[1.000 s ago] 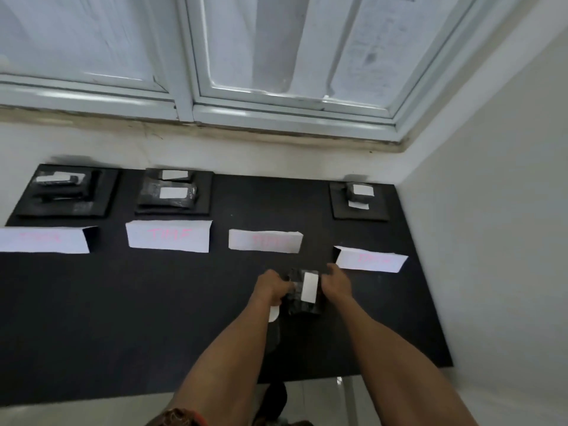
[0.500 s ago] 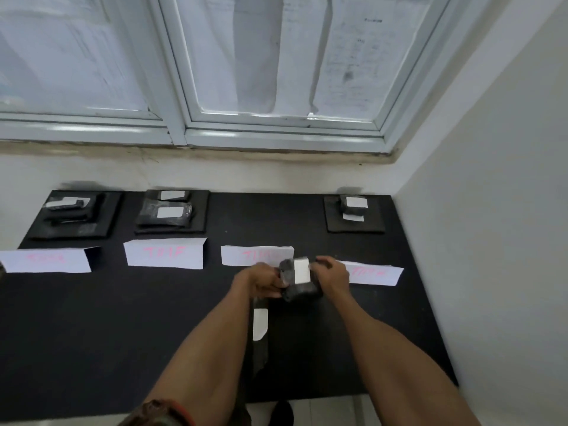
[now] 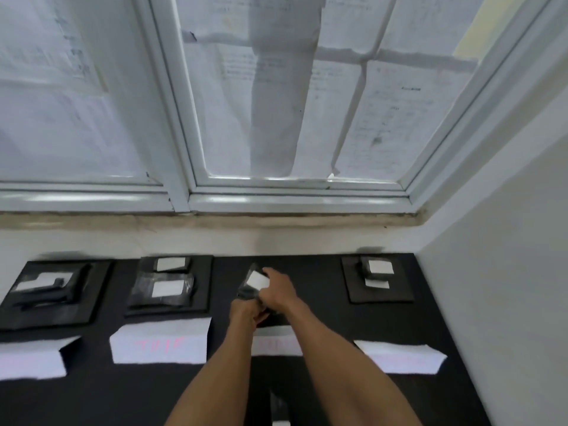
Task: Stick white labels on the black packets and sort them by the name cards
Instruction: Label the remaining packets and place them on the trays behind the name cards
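Observation:
A black packet [image 3: 252, 286] with a white label [image 3: 257, 280] is held tilted above the back of the table, beyond the third name card [image 3: 275, 344]. My right hand [image 3: 278, 290] grips its right side and my left hand [image 3: 245, 313] holds its lower edge. Three more white name cards stand in a row: far left [image 3: 32, 358], second [image 3: 158, 344], far right [image 3: 399, 358]. Labelled black packets lie on dark pads behind them: left [image 3: 49, 285], second [image 3: 167, 287], right [image 3: 376, 269].
The black table [image 3: 107, 392] ends at a white wall [image 3: 498, 302] on the right and a window sill [image 3: 215, 222] at the back. A strip with a white label [image 3: 279, 421] lies near the front edge between my forearms.
Both hands have carried the labelled packet away from me, from in front of the name cards to behind the third card. The camera has tilted up and closer.

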`<state>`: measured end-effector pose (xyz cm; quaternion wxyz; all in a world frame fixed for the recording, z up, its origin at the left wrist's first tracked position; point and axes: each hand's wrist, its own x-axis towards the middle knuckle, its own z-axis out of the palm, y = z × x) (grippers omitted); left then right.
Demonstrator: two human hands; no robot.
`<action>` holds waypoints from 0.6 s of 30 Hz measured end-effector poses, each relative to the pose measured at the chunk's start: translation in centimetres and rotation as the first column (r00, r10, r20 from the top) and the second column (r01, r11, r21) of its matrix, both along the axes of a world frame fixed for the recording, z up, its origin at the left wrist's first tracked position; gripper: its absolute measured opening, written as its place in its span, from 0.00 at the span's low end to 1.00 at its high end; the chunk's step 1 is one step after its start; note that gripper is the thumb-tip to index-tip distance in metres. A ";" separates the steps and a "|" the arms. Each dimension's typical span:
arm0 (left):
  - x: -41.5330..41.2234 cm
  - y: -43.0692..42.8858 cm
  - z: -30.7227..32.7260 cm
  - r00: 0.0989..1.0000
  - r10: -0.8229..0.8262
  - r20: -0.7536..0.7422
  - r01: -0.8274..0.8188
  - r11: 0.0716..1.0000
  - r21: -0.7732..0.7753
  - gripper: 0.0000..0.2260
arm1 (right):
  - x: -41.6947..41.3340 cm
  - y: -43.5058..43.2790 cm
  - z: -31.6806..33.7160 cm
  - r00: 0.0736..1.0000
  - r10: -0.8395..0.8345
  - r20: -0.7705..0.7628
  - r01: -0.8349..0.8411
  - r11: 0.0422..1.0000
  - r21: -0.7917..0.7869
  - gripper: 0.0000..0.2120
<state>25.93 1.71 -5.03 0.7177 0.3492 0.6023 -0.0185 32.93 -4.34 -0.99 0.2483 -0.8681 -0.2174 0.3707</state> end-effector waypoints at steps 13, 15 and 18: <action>-0.3 -0.1 0.1 0.999 0.002 0.040 -0.007 0.992 0.130 0.09 | -1.8 -2.8 -1.8 0.953 -0.284 0.106 0.246 0.929 0.278 0.13; -1.6 -1.1 1.9 1.000 0.012 -0.022 -0.006 0.958 0.286 0.12 | -3.0 -5.0 -0.9 0.910 -0.354 0.216 0.286 0.912 0.293 0.16; -4.7 -3.3 4.3 1.000 -0.013 -0.015 0.018 0.893 0.449 0.11 | -5.6 -8.7 -0.3 0.904 -0.327 0.274 0.264 0.934 0.242 0.16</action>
